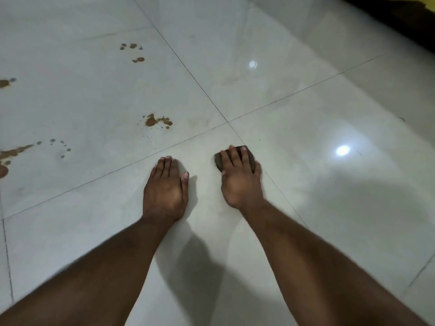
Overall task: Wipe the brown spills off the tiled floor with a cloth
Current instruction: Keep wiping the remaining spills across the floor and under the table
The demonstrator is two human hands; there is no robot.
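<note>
A small dark brown cloth [250, 156] lies flat on the white tiled floor [306, 109] near where four tiles meet. My right hand [240, 180] presses down on it with straight fingers, covering most of it. My left hand [166, 189] rests flat on the bare tile just to the left, palm down, fingers together. Brown spills dot the tile to the upper left: one splash [153, 120] a short way beyond my left hand, a cluster of drops [135, 52] farther off, and a streak [14, 152] at the left edge.
Another brown patch [4, 83] sits at the far left edge. A dark object with a yellow strip [400, 17] fills the top right corner. Light reflections [342, 150] shine on the glossy tiles to the right.
</note>
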